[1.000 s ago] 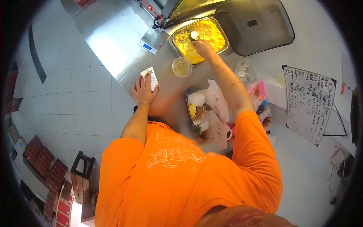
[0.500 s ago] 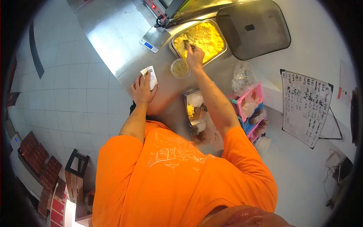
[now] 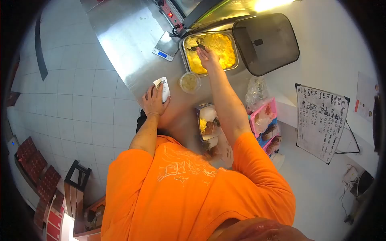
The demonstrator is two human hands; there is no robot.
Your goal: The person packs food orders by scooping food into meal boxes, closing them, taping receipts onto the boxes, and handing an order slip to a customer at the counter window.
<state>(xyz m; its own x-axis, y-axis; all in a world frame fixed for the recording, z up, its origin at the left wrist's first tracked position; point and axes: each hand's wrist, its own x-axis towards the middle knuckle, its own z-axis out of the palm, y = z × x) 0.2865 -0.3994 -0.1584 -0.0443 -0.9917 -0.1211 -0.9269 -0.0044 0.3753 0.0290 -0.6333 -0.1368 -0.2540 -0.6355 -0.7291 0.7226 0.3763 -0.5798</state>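
My left hand (image 3: 154, 102) lies on the steel counter (image 3: 136, 52), its fingers apart on a white paper (image 3: 163, 89) that has dark print. My right hand (image 3: 208, 57) grips a dark-handled utensil (image 3: 200, 47) over a metal tray (image 3: 185, 62) of yellow food (image 3: 219, 48). The utensil's end sits at the tray's left part, in the food. A round clear tub (image 3: 189, 82) stands just below the tray. Nearer my body, partly under my right forearm, are open boxes with white rice (image 3: 207, 113), yellow food and brown pieces.
A scale (image 3: 165, 46) with a lit display is left of the tray; a dark translucent lid (image 3: 266, 44) is right of it. Pink and blue baskets (image 3: 263, 120) and a plastic bag (image 3: 256, 92) lie right of my forearm. A written whiteboard (image 3: 321, 122) stands further right.
My right hand has moved left over the tray with the utensil, and its fingers now look straighter. The view has shifted slightly. My left hand stays at the paper.
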